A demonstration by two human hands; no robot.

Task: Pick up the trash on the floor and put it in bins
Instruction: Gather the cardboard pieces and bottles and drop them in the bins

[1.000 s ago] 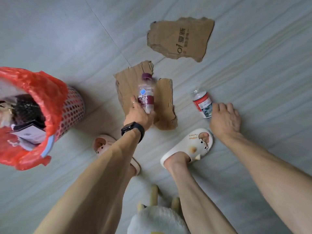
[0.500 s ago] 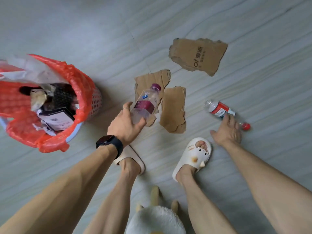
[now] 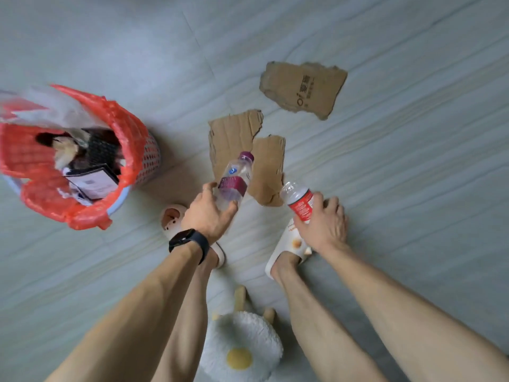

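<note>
Bare floor lies open between the bottle-holding left hand and bin

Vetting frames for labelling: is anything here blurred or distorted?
Head view: motion blur smears the red-lined bin and the floor; the purple-label bottle and red-label bottle are soft, print unreadable; wide-angle lens curves floor lines; lighting even, no glare.

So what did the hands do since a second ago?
The right hand closed round the red-label bottle and lifted it off the floor. The left hand kept its grip on the purple-label bottle. The cardboard pieces and bin stayed put.
</note>
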